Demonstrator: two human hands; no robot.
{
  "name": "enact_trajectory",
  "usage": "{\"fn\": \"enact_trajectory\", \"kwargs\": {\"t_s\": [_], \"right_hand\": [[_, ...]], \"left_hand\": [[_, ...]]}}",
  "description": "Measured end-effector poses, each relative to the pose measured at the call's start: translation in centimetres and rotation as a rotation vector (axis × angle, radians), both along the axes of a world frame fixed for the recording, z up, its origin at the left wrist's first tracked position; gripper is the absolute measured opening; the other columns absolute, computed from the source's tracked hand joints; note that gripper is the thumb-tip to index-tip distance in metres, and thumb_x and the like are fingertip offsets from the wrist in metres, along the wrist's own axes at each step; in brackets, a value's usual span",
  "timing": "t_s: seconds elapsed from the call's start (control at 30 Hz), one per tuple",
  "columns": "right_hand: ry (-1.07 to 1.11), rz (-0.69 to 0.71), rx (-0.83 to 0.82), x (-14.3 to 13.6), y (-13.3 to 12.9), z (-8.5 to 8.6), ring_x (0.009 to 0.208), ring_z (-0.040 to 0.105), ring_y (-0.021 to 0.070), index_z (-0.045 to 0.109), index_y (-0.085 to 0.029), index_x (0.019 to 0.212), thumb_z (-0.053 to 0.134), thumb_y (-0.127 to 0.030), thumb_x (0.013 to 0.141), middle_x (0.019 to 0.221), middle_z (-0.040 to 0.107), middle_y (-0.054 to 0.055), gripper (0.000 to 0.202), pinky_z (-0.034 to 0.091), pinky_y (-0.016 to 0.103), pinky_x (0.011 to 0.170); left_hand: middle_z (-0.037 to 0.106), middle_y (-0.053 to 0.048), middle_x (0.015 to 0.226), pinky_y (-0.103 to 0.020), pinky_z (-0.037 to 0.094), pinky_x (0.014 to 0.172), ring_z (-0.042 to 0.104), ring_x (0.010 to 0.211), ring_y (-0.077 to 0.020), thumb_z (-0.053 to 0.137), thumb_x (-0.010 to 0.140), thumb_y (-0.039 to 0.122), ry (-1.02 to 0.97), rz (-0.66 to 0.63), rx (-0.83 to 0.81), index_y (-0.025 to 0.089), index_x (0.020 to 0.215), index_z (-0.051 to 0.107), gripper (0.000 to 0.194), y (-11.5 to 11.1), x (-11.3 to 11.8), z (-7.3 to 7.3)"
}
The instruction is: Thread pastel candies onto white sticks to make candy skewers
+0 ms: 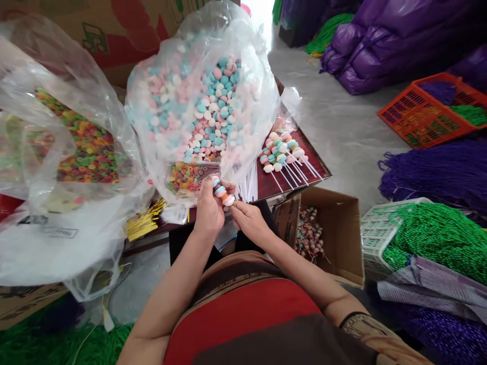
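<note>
My left hand (208,210) is closed around a candy skewer (220,191), a short row of pink, blue, white and orange pieces. Just below its lower end, my right hand (251,221) is pinched, apparently on the stick, which the fingers mostly hide. Beyond the hands, a large clear bag (262,96) holds pink, blue and white candies (213,114). Ring-shaped candies (186,175) in several colours lie in front of it. White sticks (249,185) are bunched right of the hands, and finished-looking candy skewers (283,151) lie piled on the dark red table (314,162).
A second clear bag with colourful rings (89,147) stands left, near yellow twist ties (146,220). A cardboard box (342,228) with more skewers sits low at right. Beyond are an orange crate (414,119), a white basket (375,228) with green strands, and purple bundles (380,45).
</note>
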State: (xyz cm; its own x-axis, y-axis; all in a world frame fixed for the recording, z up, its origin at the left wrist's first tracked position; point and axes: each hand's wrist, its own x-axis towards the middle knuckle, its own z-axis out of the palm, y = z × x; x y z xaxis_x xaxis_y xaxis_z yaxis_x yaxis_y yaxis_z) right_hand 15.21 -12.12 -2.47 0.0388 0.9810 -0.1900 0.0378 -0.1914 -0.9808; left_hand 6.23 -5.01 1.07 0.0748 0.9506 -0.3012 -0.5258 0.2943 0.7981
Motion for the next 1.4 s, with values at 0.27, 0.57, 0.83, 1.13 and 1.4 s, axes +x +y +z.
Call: {"fn": "enact_trajectory", "kwargs": {"t_s": [0.27,0.57,0.83,1.13,1.4], "right_hand": [[-0.157,-0.175,0.165,7.3,-1.2,4.6,0.056,0.044,0.0120,0.072,-0.019,0.084,0.057,-0.046,0.093,0.059,0.052,-0.004,0.033,0.037,0.026,0.058],[-1.043,-0.489,-0.069,23.5,3.8,3.3,0.071,0.062,0.0214,0.083,-0.012,0.100,0.042,-0.020,0.086,0.081,0.077,0.012,0.044,0.042,0.031,0.067],[-1.210,-0.226,-0.215,24.1,6.2,0.9,0.090,0.069,0.0284,0.084,-0.010,0.108,0.047,-0.024,0.096,0.109,0.080,0.024,0.041,0.040,0.035,0.072],[-0.839,-0.527,0.249,18.4,1.6,4.9,0.092,0.071,0.0277,0.079,-0.017,0.115,0.053,-0.032,0.101,0.110,0.079,0.019,0.033,0.052,0.040,0.084],[-1.114,0.078,0.044,6.0,5.7,1.3,0.095,0.072,0.0303,0.078,-0.015,0.116,0.054,-0.034,0.098,0.112,0.077,0.019,0.035,0.050,0.037,0.077]], "left_hand": [[0.080,-0.004,0.102,-0.030,0.061,0.074,0.077,0.084,-0.0179,0.079,0.079,0.065,0.048,-0.058,0.122,0.027,0.111,0.066,0.051,0.8,-1.7,0.3],[0.081,-0.002,0.091,-0.025,0.059,0.072,0.076,0.076,-0.0142,0.086,0.075,0.039,0.105,-0.039,0.136,0.024,0.107,0.074,0.038,0.7,-3.0,-0.9],[0.079,-0.002,0.085,-0.025,0.058,0.070,0.074,0.074,-0.0137,0.086,0.074,0.033,0.141,0.083,0.167,0.022,0.099,0.075,0.030,1.3,-5.1,-0.4],[0.076,-0.002,0.085,-0.031,0.057,0.078,0.071,0.077,-0.0164,0.072,0.087,0.037,0.371,0.129,0.296,0.024,0.102,0.074,0.020,1.6,-6.0,-3.1],[0.076,-0.011,0.113,-0.051,0.042,0.118,0.063,0.123,-0.0305,0.058,0.089,0.015,1.222,-0.071,0.851,0.023,0.104,0.080,0.027,0.9,-4.9,-7.0]]}}
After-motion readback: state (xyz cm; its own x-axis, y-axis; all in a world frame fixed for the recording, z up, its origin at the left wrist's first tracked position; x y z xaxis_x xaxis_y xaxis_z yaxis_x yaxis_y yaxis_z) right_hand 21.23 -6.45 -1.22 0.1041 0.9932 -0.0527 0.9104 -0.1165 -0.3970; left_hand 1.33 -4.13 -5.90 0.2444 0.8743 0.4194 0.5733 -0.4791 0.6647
